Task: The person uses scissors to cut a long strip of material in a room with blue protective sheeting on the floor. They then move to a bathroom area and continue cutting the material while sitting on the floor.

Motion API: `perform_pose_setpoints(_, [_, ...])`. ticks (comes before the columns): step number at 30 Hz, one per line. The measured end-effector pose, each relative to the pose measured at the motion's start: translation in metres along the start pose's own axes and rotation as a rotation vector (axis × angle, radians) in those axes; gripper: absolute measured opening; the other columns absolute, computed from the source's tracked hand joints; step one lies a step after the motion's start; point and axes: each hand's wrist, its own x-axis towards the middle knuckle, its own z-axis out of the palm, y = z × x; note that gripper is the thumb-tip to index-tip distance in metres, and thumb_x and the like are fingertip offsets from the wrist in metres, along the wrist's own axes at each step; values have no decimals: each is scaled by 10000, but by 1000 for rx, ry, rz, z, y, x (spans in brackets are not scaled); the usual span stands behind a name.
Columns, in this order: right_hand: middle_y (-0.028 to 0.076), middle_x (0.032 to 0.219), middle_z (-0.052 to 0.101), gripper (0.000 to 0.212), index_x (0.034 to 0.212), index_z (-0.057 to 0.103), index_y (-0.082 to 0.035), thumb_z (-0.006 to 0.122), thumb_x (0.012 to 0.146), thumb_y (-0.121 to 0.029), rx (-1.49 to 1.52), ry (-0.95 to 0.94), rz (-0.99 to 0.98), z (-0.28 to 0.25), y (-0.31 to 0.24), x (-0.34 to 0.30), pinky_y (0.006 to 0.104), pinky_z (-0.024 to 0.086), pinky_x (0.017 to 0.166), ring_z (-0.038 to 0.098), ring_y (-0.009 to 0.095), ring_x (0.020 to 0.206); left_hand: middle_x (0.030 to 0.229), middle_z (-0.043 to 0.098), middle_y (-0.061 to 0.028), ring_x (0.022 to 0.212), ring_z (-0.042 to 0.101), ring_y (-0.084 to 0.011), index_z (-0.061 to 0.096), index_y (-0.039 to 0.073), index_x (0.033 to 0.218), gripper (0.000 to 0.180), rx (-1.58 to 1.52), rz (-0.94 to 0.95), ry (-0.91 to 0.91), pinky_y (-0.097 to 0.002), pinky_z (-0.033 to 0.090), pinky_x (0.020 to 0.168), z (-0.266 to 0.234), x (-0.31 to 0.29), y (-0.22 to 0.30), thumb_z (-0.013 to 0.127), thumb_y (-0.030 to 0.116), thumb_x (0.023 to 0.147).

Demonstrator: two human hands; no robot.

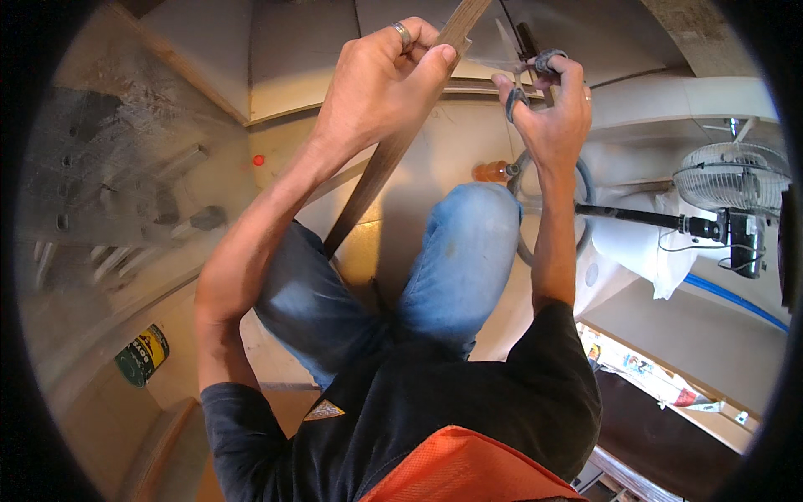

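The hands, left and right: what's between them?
In the head view, a strip of wood held by the left hand and open scissors held by the right hand.

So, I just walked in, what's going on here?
A person with bent knees is working with both bare hands. The left hand pinches a long wood-grain strip near its upper end. The right hand holds scissors beside that strip; the blades look open, but I can't tell whether they touch it. Beyond the knees, a bottle of orange liquid lies in view, and a fan is off to the right.
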Motion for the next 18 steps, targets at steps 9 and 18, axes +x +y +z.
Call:
perform_pose_setpoints(9, [-23,812,661,501,1004,610,-106,900,678,-353,-172,-60,-80,4,6,5,335,436,714,549,151,662,766,649,14,706,571,-37,672,18,975,211,12,21,-98,-229,469,624,8,2,-3,640,225,996])
perform_pose_setpoints(18, [-36,771,642,445,963,610,-123,877,660,-309,-180,-96,-113,6,6,2,348,417,713,555,159,661,747,657,-13,681,570,-50,674,15,1022,231,83,56,-124,-248,469,603,7,1,-7,657,243,985])
